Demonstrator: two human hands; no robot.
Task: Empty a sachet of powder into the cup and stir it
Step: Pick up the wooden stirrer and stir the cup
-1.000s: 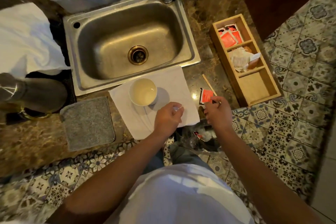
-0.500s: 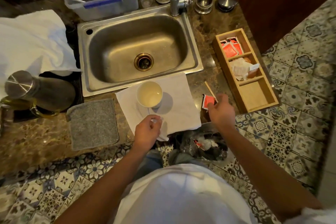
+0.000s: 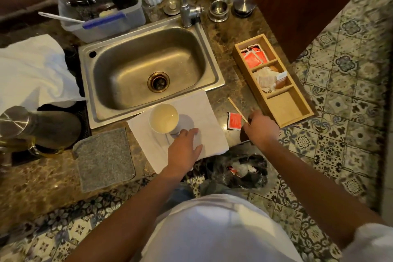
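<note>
Right hand (image 3: pixel 261 127) fingers (image 3: pixel 253 115) are curling down on the near end of the wooden stirrer (image 3: pixel 237 110); they look pinched on it, but the contact itself is hidden under the knuckles. Left hand (image 3: pixel 184 149) is lying flat on the white cloth (image 3: pixel 209 134), fingers spread and holding nothing, fingertips just touching the base of the cup (image 3: pixel 164 118).

Red sachet (image 3: pixel 234 121) is lying flat on the worktop (image 3: pixel 221 100) just left of the right fingers, apart from them and touching or nearly touching the stirrer.

Handling, my read:
- Sachet: very light, thin, limp foil or paper, probably slick. Pinch a corner or top edge and tear there; gripping the middle would squeeze the powder out.
- Stirrer: light, stiff, thin, could snap if levered. Hold near the top end.
- Cup: looks like light paper, pale liquid inside, easy to tip on soft cloth. Steady it low at the wall with the left hand.

Versus half a second ago: the left hand is no longer bunched at the cloth's near edge; it has opened and moved up to the cup. The right hand is staying by the stirrer end, sachet not shifted.
</note>
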